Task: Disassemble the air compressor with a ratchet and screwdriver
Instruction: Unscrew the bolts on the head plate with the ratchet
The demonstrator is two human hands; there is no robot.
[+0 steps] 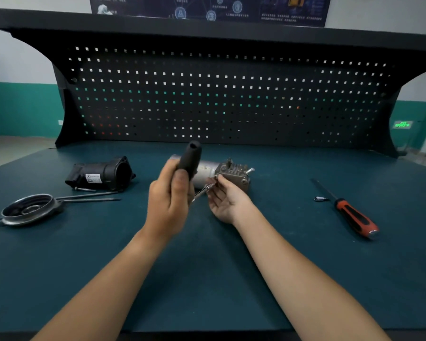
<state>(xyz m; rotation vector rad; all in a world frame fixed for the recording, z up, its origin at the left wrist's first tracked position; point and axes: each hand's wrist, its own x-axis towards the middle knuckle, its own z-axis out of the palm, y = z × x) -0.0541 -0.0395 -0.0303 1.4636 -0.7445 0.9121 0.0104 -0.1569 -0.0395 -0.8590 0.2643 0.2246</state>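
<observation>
On the bench (231, 279), just beyond both hands, the compressor (221, 172) lies on its side, long axis left to right, finned head at its right end. The right hand (225, 200), nearer that head, meets the tip of the ratchet (190, 158) there, palm up; whether it pinches or only steadies the tip is unclear. The left hand (169, 200) grips the raised black handle. A screwdriver (352, 215) lies well right of the compressor.
</observation>
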